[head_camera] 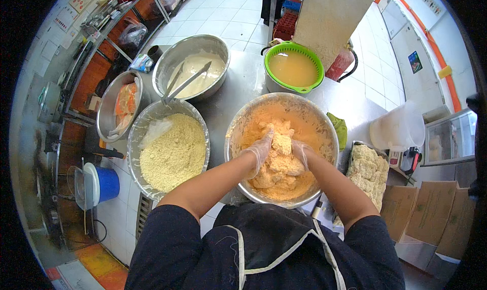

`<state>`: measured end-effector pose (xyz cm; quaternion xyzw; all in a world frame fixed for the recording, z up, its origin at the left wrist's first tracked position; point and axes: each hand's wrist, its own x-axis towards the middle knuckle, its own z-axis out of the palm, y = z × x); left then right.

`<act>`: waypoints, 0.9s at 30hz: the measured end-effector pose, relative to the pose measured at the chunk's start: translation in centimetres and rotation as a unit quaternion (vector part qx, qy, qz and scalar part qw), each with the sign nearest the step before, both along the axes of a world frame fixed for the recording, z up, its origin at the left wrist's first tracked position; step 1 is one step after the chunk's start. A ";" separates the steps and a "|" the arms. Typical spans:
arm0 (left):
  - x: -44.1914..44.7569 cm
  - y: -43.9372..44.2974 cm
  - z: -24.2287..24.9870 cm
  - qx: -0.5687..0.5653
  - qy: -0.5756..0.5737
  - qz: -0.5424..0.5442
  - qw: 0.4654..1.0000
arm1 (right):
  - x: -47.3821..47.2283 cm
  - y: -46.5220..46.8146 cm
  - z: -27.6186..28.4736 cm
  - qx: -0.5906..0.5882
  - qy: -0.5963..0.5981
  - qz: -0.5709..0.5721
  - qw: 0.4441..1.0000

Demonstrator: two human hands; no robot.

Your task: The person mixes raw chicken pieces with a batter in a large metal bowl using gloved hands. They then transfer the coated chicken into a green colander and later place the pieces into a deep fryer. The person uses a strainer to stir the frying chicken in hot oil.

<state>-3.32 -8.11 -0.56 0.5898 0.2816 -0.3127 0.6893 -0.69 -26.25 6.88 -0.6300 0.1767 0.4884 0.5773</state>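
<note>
A large steel bowl (pixel 281 204) sits before me with orange-tinted flour in it. Flour-coated pieces (pixel 283 164), probably meat, are heaped in its middle. From the left, my left hand (pixel 261 150) in a clear plastic glove grips the heap, its fingertips dusted with flour. My right hand (pixel 301 153), gloved likewise, presses in from the opposite side, with its fingers partly hidden behind the pieces. One coated piece (pixel 282 144) lies on top between both hands.
Left stand a bowl of pale crumbs (pixel 173 153), a bowl of batter (pixel 198 71) with tongs (pixel 188 81), and a bowl with a bagged orange item (pixel 126 100). Beyond is a green strainer (pixel 269 62) in a pot of cloudy liquid. Right are a green cloth (pixel 338 130) and a tray of coated pieces (pixel 367 170).
</note>
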 end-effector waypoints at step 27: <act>-2.3 -1.3 3.0 -0.239 0.111 0.089 0.961 | -1.7 0.3 -2.4 -0.127 -0.072 -0.006 0.989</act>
